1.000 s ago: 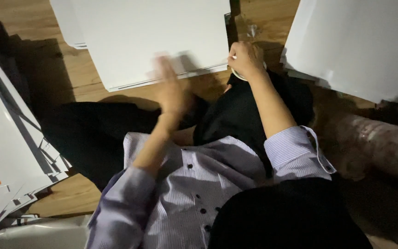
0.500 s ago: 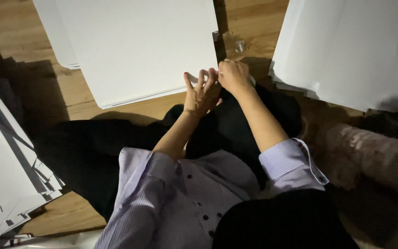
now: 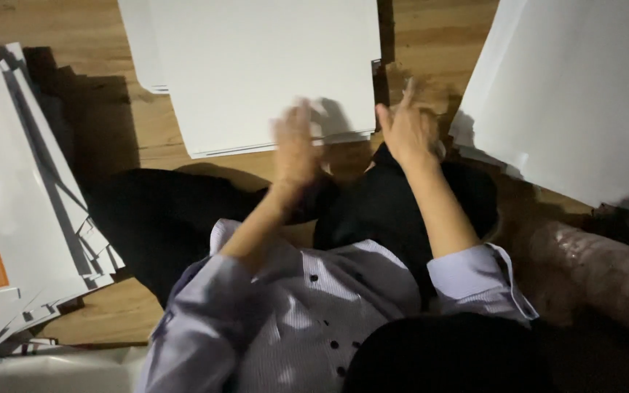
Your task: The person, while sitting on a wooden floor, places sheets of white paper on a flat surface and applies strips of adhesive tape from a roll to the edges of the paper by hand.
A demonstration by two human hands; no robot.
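Head view, my left hand (image 3: 294, 145) blurred over white sheet stack (image 3: 256, 69) near edge, my right hand (image 3: 407, 127) fingers spread beside it, grip unclear, envelope pile (image 3: 16, 204) left, second white stack (image 3: 576, 94) right cut off.

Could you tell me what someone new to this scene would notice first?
The eye lands on the two bare hands, left hand and right hand, blurred, at the near edge of a white sheet stack on the wooden floor. A fanned pile of white sheets lies far left, another large white sheet upper right.
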